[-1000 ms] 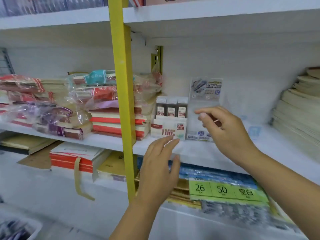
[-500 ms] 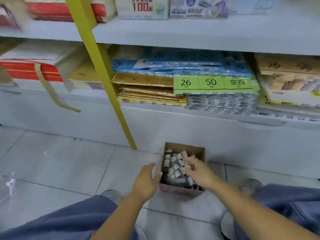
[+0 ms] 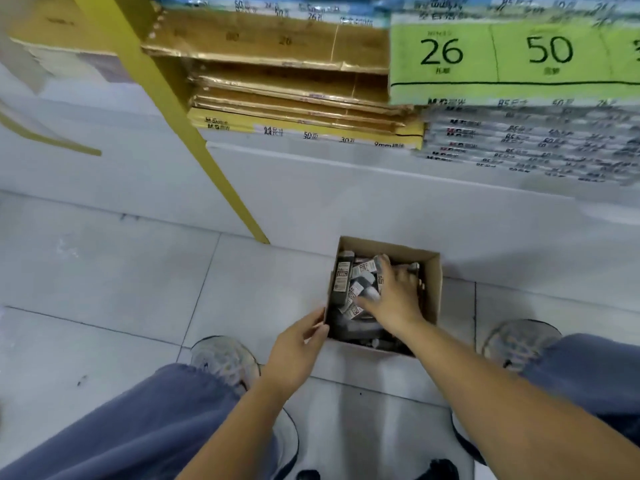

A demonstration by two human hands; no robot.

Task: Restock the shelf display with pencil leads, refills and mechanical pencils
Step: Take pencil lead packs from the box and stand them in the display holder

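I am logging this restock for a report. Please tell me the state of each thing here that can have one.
cardboard box: open at the top, standing on the floor.
small packs: loose, jumbled inside the box.
right hand: inside the box, fingers spread over the packs; grip unclear.
left hand: fingers straight, touching the box's near left corner.
paper packs: stacked flat on the shelf.

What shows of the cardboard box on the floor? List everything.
The cardboard box is small, brown, open-topped, standing upright on the pale tiled floor before the white shelf base. Small grey and white labelled packs lie jumbled inside. The left hand touches its near left corner; the right hand reaches inside onto the packs, grip unclear.
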